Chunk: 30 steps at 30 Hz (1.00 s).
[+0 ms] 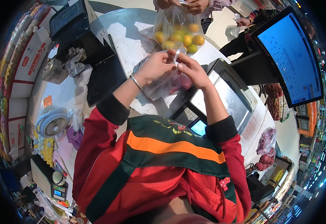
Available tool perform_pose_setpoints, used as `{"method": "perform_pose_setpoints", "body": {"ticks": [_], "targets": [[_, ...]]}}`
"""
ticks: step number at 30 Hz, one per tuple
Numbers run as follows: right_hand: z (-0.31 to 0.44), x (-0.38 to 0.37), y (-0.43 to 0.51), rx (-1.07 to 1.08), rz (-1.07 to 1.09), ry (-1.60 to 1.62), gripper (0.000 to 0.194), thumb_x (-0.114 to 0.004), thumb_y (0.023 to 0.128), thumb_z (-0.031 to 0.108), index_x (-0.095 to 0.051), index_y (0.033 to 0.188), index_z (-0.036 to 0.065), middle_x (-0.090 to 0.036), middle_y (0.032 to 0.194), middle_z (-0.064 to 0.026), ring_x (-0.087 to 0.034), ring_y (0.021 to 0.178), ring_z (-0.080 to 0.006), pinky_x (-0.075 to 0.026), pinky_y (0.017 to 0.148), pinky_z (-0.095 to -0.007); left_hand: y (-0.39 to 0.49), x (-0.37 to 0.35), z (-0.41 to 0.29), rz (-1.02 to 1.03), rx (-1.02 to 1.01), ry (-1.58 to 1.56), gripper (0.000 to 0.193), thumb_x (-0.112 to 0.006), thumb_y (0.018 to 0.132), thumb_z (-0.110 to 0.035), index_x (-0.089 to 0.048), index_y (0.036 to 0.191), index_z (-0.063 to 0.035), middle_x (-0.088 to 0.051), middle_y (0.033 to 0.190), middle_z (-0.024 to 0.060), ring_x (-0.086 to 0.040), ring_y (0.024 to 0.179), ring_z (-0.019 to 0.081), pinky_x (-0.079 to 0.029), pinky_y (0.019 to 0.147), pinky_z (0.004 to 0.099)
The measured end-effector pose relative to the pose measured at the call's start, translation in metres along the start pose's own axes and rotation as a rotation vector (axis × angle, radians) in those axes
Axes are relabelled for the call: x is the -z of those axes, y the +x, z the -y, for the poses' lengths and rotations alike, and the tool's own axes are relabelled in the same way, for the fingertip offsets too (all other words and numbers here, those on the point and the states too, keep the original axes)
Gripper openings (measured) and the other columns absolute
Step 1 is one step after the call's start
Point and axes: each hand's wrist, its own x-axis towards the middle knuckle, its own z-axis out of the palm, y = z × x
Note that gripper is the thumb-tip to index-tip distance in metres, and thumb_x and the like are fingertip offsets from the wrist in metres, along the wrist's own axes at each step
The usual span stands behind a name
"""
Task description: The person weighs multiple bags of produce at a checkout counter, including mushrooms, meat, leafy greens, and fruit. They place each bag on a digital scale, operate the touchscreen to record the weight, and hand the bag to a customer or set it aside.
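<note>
A clear plastic bag with dark pink, round produce inside [179,83] hangs below my two hands, close to the left edge of a metal-topped weighing scale [221,92]. My left hand [156,65] pinches the gathered neck of this bag. Opposite it, my right hand [191,67] has its fingers at the same twisted neck, where a white strip or twist of plastic [177,56] shows. Just beyond my hands, another person's hands [196,5] hold up a clear bag of orange and green citrus fruit [179,36].
A tilted monitor [291,58] stands at the right, beside the scale. At the left are a black cash-register-like box [70,25], clear plastic containers [55,71] and a small fan [53,123]. Bagged produce [266,141] lies at the lower right. Another person [252,28] holds a bag beyond the counter.
</note>
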Motion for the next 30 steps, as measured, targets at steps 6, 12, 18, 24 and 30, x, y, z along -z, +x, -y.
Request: {"method": "perform_pose_setpoints", "body": {"ticks": [6,12,18,24,30], "targets": [[-0.015,0.008,0.004,-0.005,-0.023,-0.178,0.045,-0.054,0.08,0.01,-0.054,0.124,0.003,-0.055,0.104,-0.0063,-0.055,0.093,-0.0143,-0.044,0.082,-0.0258,0.014,0.018,-0.016,0.218,0.009,0.766,0.012,-0.066,0.072,-0.009,-0.064,0.069,0.0027,-0.058,0.062,0.0027,-0.053,0.057,0.0099,-0.043,0.057,0.0248],[-0.029,0.008,0.001,-0.204,0.025,-0.175,0.026,-0.056,0.081,0.01,-0.06,0.105,0.0,-0.06,0.089,-0.0022,-0.053,0.083,-0.0081,-0.044,0.071,-0.0232,0.027,0.027,-0.017,0.372,-0.061,0.91,0.019,-0.07,0.07,-0.014,-0.06,0.063,-0.0002,-0.059,0.061,0.0036,-0.052,0.058,0.0088,-0.043,0.056,0.0256],[-0.034,0.011,-0.017,-0.125,-0.045,-0.196,0.009,-0.057,0.078,0.009,-0.059,0.077,0.001,-0.055,0.093,-0.0028,-0.052,0.084,-0.0128,-0.045,0.068,-0.0248,0.063,0.063,0.001,0.067,0.18,0.324,0.024,-0.062,0.077,-0.012,-0.052,0.057,-0.006,-0.044,0.053,-0.0024,-0.037,0.044,0.0046,-0.027,0.04,0.0239],[-0.055,-0.038,-0.058,0.028,0.19,-1.082,0.021,-0.056,0.066,0.007,-0.059,0.085,0.0,-0.057,0.098,-0.0111,-0.057,0.09,-0.0321,-0.049,0.078,-0.0407,0.113,0.088,0.055,-0.4,0.284,0.286,0.014,-0.055,0.076,-0.008,-0.053,0.062,-0.0047,-0.04,0.05,-0.001,-0.031,0.036,0.0094,-0.02,0.035,0.0274],[-0.06,-0.047,-0.06,-0.132,0.24,-1.046,0.027,-0.061,0.073,0.015,-0.055,0.097,0.003,-0.058,0.1,-0.0143,-0.06,0.08,-0.0341,-0.05,0.07,-0.0432,0.116,0.035,0.035,-0.102,0.079,0.343,0.01,-0.059,0.077,-0.011,-0.057,0.077,-0.0012,-0.054,0.066,0.0058,-0.048,0.051,0.0126,-0.037,0.047,0.0285]]}}
